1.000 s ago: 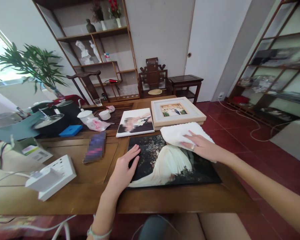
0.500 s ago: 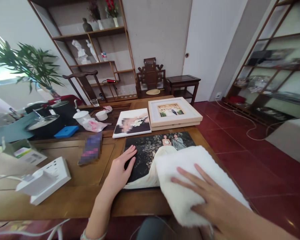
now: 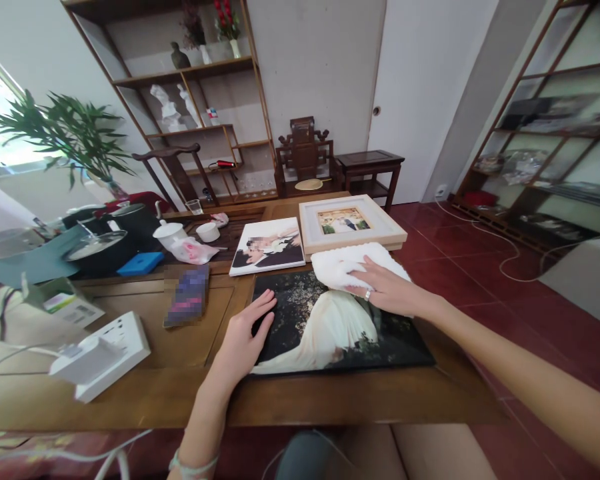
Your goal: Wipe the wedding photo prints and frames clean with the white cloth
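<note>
On the left of the brown wooden bench point(image 3: 375, 400), a white rectangular power strip point(image 3: 130, 333) lies at an angle, with a white block-shaped adapter point(image 3: 87, 360) on it. Behind it sits an open pale-green and white cardboard box point(image 3: 73, 307). Further right, a flat purple-blue item point(image 3: 187, 293), obscured by pixel blur, lies apart from both hands.

The left hand point(image 3: 246, 330) is flat and unfolded, palm down, fingers extended and thumb set apart; it grasps nothing. It spans the left edge of a flat, dark rectangular photo panel point(image 3: 330, 327) showing a long white dress, with its fingertips on the printed face. The panel lies face up near the front edge of the bench, mostly to the right of this hand. Behind the fingertips lies a white-edged photo canvas point(image 3: 267, 248).

A thick white fluffy cloth point(image 3: 333, 263) covers the upper right part of the panel, directly in front of a pale wooden picture frame point(image 3: 385, 223). The right hand point(image 3: 387, 287) rests on the cloth from the right, fingers extended and slightly separated. Whether its fingertips pinch the fabric cannot be determined.
</note>
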Tool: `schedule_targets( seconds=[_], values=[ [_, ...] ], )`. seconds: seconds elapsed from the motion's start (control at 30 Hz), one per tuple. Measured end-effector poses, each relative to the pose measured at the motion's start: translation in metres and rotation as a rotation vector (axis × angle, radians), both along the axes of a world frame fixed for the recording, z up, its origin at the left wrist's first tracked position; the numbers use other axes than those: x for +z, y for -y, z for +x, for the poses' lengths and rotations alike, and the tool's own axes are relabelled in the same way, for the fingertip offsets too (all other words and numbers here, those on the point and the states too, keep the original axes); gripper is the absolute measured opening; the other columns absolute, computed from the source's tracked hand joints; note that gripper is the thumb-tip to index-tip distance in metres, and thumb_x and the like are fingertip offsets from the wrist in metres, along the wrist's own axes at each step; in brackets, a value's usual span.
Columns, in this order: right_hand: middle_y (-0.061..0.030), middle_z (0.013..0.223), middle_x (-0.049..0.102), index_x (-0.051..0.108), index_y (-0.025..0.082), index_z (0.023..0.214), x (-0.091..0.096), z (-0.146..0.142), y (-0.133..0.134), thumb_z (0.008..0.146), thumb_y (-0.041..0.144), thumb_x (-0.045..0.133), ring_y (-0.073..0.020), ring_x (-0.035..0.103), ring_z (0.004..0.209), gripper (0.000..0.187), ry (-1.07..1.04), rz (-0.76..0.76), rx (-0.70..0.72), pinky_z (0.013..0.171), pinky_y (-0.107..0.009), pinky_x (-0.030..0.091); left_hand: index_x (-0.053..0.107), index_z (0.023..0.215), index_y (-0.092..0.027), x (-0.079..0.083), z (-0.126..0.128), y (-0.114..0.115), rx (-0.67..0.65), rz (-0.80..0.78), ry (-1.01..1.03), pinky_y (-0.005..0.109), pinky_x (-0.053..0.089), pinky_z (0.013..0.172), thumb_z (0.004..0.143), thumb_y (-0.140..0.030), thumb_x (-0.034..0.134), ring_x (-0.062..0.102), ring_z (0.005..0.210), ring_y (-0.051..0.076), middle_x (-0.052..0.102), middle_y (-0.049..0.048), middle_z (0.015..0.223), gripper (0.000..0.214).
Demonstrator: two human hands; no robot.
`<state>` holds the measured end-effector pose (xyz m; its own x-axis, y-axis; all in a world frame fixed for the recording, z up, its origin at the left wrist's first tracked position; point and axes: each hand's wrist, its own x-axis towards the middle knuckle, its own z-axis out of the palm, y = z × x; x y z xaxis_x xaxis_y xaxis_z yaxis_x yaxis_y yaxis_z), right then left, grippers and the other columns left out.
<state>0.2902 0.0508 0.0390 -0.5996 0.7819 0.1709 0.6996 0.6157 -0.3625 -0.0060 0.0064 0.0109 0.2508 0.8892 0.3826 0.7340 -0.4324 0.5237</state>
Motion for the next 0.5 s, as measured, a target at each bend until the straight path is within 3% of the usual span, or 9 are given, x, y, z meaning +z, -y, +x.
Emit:
schedule_targets(
  seconds=[0.07,0.17,0.33,0.4,0.5],
  values=[
    [-0.0112,0.140,0.043,0.057,0.019,0.120,-0.001,-0.001,0.010,0.094,0.042,0.035,-0.0290,0.029,0.134,0.041,0.014,0.028,0.014,0.110,-0.055,0.013,0.065,0.110,-0.014,-0.002,0.000,-0.001,0.003,0.000,0.005,0.042,0.039,0.104,0.088,-0.029,0.046,0.053,0.120,0.023,0.059,0.0106,0.126,0.033],
    [-0.0145,0.143,0.039,0.062,0.016,0.111,-0.001,-0.003,0.048,0.090,0.028,0.042,-0.0268,0.023,0.136,0.031,0.046,0.045,0.053,0.110,-0.055,0.012,0.065,0.110,-0.014,-0.003,-0.001,-0.002,0.000,0.009,0.009,0.042,0.039,0.104,0.088,-0.030,0.046,0.053,0.120,0.023,0.059,0.0113,0.126,0.033],
    [-0.0055,0.145,0.037,0.068,0.023,0.094,-0.004,-0.011,0.123,0.074,0.012,0.052,-0.0313,0.017,0.137,0.027,0.108,-0.071,0.165,0.107,-0.063,0.008,0.065,0.110,-0.015,-0.003,-0.001,-0.003,-0.006,0.014,0.006,0.042,0.040,0.104,0.088,-0.029,0.046,0.053,0.119,0.023,0.059,0.0104,0.126,0.032],
    [-0.0023,0.141,0.042,0.067,0.027,0.099,-0.007,-0.014,0.137,0.074,0.011,0.051,-0.0299,0.023,0.136,0.033,0.092,-0.115,0.210,0.108,-0.062,0.008,0.065,0.110,-0.015,-0.003,-0.001,-0.003,-0.009,0.018,-0.001,0.042,0.040,0.103,0.088,-0.029,0.046,0.053,0.119,0.023,0.059,0.0103,0.126,0.032],
    [-0.0033,0.139,0.045,0.063,0.029,0.111,-0.005,-0.014,0.133,0.073,0.014,0.054,-0.0281,0.026,0.135,0.041,0.059,-0.143,0.247,0.110,-0.059,0.008,0.065,0.110,-0.015,-0.003,-0.001,-0.003,-0.017,0.023,-0.009,0.043,0.040,0.103,0.088,-0.029,0.046,0.053,0.119,0.024,0.059,0.0110,0.126,0.033]
  ],
)
